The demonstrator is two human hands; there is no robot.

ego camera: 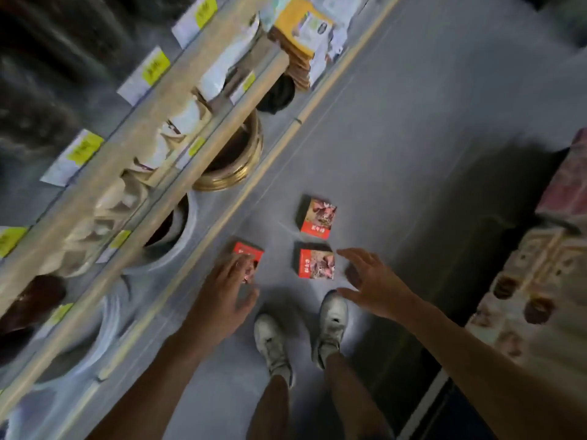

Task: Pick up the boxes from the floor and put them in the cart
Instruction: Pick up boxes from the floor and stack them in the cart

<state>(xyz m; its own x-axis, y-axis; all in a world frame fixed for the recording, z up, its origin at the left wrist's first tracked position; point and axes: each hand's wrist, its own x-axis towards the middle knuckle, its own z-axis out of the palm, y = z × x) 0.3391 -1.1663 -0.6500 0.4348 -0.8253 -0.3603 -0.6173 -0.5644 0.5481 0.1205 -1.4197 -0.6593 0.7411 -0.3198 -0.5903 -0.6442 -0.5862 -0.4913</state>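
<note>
Three red boxes lie flat on the grey floor (397,154), printed faces up. The left box (246,253) lies partly under the fingers (243,265) of the left hand (222,296); its long axis cannot be judged, since the hand covers its near half. The fingers there are spread and nearly straight above the box, and blur hides whether they touch it; they do not curl round it. The middle box (317,263) lies just to the left of the right hand (374,287), between its forefinger and thumb; its red title band runs along its left edge, and its long side runs away from the person. The right hand's fingers (351,254) are wide open, thumb splayed toward the shoes, holding nothing and apart from the box. The far box (317,219) lies beyond the fingertips of both hands, just past the middle box, turned a little, with its red band on the near edge.

Two white shoes (330,322) stand on the floor just nearer the person than the fingers. To the left of the left fingers runs a shelf unit (152,134) with yellow price labels (155,68), holding bowls and a brass-coloured pot (235,154); it is close beside the left box. To the right of the right fingers stands a stack of patterned goods (540,281), well apart from the boxes. Nothing lies between the hands and the boxes.
</note>
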